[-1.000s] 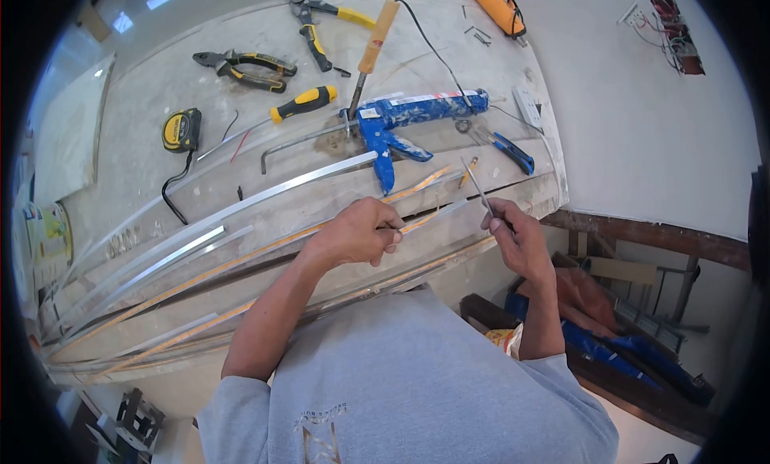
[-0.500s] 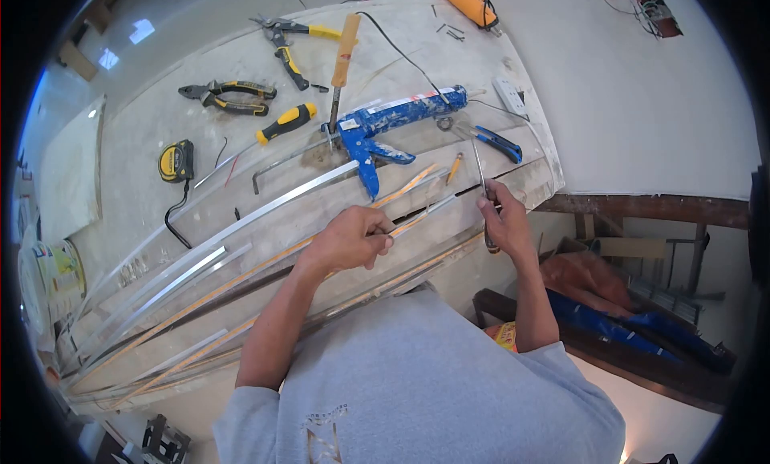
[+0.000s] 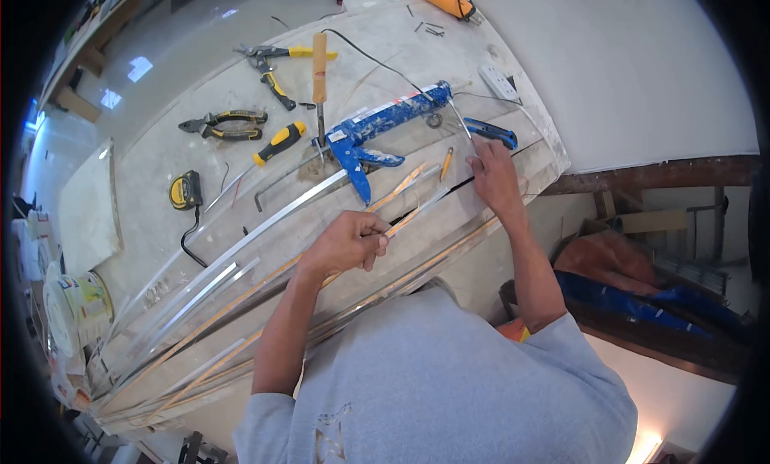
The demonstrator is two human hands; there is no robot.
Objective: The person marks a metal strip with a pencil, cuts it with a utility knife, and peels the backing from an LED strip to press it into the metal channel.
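My left hand (image 3: 346, 243) is closed, thumb and fingers pinched on a thin pale strip (image 3: 425, 203) with an orange stretch, lying along the bench. My right hand (image 3: 494, 178) is farther out, its fingers closed on a screwdriver; the slim metal shaft (image 3: 459, 117) points away from me and the handle is hidden by the hand. Close to those fingertips lies a blue utility knife (image 3: 492, 133). A pencil (image 3: 447, 164) rests between my hands. Beyond it is a blue caulking gun (image 3: 385, 123), with a wooden-handled tool (image 3: 319, 71) beside it.
Pliers (image 3: 224, 125), snips (image 3: 273, 67), a yellow-black screwdriver (image 3: 279, 143) and a tape measure (image 3: 185, 190) lie on the worktop (image 3: 160, 151). Long metal strips (image 3: 265, 215) run toward the left. A power strip (image 3: 498, 82) sits near the right edge, a bucket (image 3: 87, 299) at far left.
My right hand has moved away from my body with the screwdriver, up beside the utility knife. My left hand keeps its pinch on the strip. The view has shifted slightly.
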